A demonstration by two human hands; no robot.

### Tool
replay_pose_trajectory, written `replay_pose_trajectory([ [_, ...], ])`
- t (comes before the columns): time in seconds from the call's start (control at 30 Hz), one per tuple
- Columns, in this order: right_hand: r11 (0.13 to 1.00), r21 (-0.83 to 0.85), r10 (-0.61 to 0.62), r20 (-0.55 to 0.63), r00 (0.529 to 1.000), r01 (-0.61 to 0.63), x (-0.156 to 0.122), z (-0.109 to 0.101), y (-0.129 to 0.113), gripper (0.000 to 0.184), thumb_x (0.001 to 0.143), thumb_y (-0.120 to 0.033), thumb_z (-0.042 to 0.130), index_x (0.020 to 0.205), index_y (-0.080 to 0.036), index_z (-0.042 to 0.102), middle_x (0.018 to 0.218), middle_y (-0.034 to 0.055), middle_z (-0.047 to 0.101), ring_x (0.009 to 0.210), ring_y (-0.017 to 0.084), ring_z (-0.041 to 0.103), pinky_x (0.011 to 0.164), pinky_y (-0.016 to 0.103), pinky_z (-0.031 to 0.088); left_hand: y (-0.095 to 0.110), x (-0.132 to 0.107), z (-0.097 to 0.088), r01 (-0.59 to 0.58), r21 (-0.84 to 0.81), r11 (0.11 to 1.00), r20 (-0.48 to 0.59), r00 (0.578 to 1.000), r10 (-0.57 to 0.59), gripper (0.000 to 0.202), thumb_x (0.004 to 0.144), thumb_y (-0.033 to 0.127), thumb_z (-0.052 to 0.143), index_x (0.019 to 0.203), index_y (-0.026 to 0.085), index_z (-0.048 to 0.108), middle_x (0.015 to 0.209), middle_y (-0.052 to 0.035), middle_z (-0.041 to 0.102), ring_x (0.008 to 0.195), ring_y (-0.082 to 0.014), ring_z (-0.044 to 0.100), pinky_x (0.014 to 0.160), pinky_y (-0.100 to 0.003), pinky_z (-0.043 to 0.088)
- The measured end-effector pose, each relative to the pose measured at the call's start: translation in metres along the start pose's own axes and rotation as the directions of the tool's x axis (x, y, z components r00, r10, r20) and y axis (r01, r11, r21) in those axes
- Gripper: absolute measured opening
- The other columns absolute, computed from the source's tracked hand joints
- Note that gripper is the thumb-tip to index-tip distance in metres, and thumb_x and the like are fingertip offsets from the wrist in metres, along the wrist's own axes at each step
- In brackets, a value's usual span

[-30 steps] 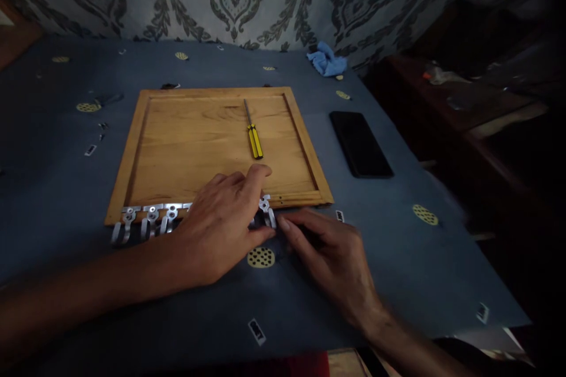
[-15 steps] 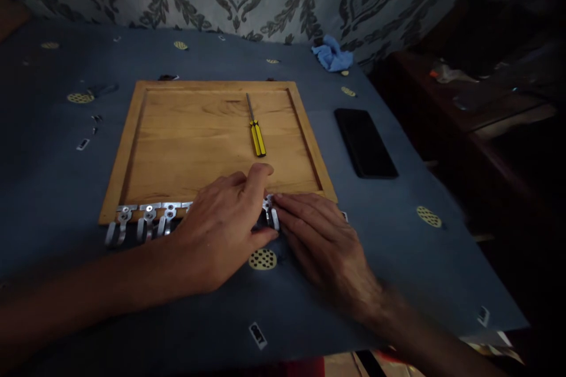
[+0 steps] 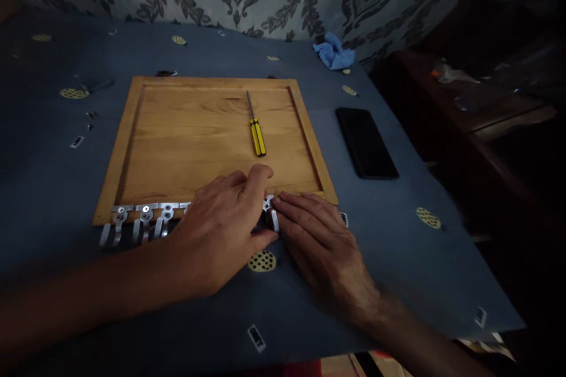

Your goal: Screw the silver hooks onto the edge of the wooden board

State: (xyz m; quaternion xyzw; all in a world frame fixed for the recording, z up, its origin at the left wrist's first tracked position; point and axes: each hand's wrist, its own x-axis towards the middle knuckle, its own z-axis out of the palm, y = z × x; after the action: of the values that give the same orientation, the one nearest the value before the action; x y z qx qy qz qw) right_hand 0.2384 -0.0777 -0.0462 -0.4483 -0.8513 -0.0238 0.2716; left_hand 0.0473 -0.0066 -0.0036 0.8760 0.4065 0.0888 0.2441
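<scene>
A square wooden board with a raised rim lies on the blue table. Along its near edge runs a metal rack of coat hooks. My left hand lies palm down over the rack's middle, fingers together and pressing on it. My right hand rests flat next to it, fingertips touching the rightmost hook. A yellow-handled screwdriver lies on the board, beyond both hands.
A black phone lies right of the board. A crumpled blue cloth sits near the patterned wall. Small dark bits lie left of the board. A dark wooden piece of furniture stands to the right, past the table edge.
My right hand has slid up and left until its fingertips reach the rightmost hook. My left hand has stayed on the rack.
</scene>
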Motion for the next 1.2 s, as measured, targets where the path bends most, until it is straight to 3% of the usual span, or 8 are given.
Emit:
replay_pose_trajectory([
  [0.53, 1.0, -0.013, 0.008, 0.046, 0.999, -0.007, -0.0033, -0.0027, 0.0004, 0.038, 0.101, -0.009, 0.05, 0.136, -0.016, 0.062, 0.136, 0.0089, 0.072, 0.133, 0.022, 0.063, 0.117, 0.048, 0.045, -0.0009, -0.0006, 0.0015, 0.007, 0.006, 1.0, -0.006, 1.0, -0.007, 0.058, 0.08, 0.022, 0.077, 0.125, 0.023, 0.04, 0.112, -0.0084, 0.072, 0.11, -0.0324, 0.069, 0.09, -0.048, 0.057],
  [0.73, 0.999, -0.037, -0.007, 0.032, 0.999, 0.008, -0.0026, -0.0014, -0.0009, 0.028, 0.103, -0.012, 0.048, 0.125, -0.012, 0.066, 0.131, 0.0126, 0.074, 0.13, 0.023, 0.064, 0.116, 0.048, 0.042, -0.0003, -0.0016, 0.0015, -0.017, -0.003, 1.0, 0.001, 1.0, 0.017, 0.055, 0.08, 0.02, 0.076, 0.123, 0.021, 0.042, 0.111, -0.0095, 0.072, 0.111, -0.034, 0.068, 0.091, -0.052, 0.057],
  [0.87, 0.998, -0.054, -0.021, 0.03, 0.999, 0.023, -0.0028, -0.0012, -0.0009, 0.028, 0.103, -0.012, 0.048, 0.124, -0.011, 0.066, 0.127, 0.0144, 0.075, 0.129, 0.024, 0.065, 0.115, 0.049, 0.042, -0.0003, -0.0023, 0.0018, -0.016, -0.005, 1.0, -0.021, 1.0, 0.016, 0.052, 0.08, 0.02, 0.076, 0.12, 0.022, 0.043, 0.111, -0.0095, 0.071, 0.11, -0.0341, 0.068, 0.09, -0.052, 0.057],
  [1.03, 0.998, -0.054, -0.01, 0.034, 0.999, 0.012, -0.0026, -0.0016, -0.0006, 0.025, 0.103, -0.012, 0.048, 0.119, -0.015, 0.067, 0.13, 0.0106, 0.075, 0.128, 0.024, 0.067, 0.115, 0.049, 0.043, 0.0005, -0.0017, 0.001, -0.009, 0.001, 1.0, -0.004, 1.0, 0.009, 0.054, 0.079, 0.019, 0.077, 0.12, 0.021, 0.042, 0.109, -0.0098, 0.071, 0.107, -0.0339, 0.068, 0.088, -0.05, 0.057],
  [1.2, 0.999, -0.039, -0.006, 0.033, 0.999, 0.008, -0.003, 0.0, -0.0003, 0.028, 0.103, -0.013, 0.049, 0.126, -0.014, 0.065, 0.13, 0.0119, 0.075, 0.128, 0.024, 0.066, 0.114, 0.05, 0.043, -0.0016, -0.0031, 0.0037, -0.03, 0.004, 1.0, -0.041, 0.999, 0.03, 0.053, 0.078, 0.018, 0.078, 0.117, 0.023, 0.042, 0.108, -0.0087, 0.071, 0.105, -0.0329, 0.068, 0.085, -0.048, 0.057],
])
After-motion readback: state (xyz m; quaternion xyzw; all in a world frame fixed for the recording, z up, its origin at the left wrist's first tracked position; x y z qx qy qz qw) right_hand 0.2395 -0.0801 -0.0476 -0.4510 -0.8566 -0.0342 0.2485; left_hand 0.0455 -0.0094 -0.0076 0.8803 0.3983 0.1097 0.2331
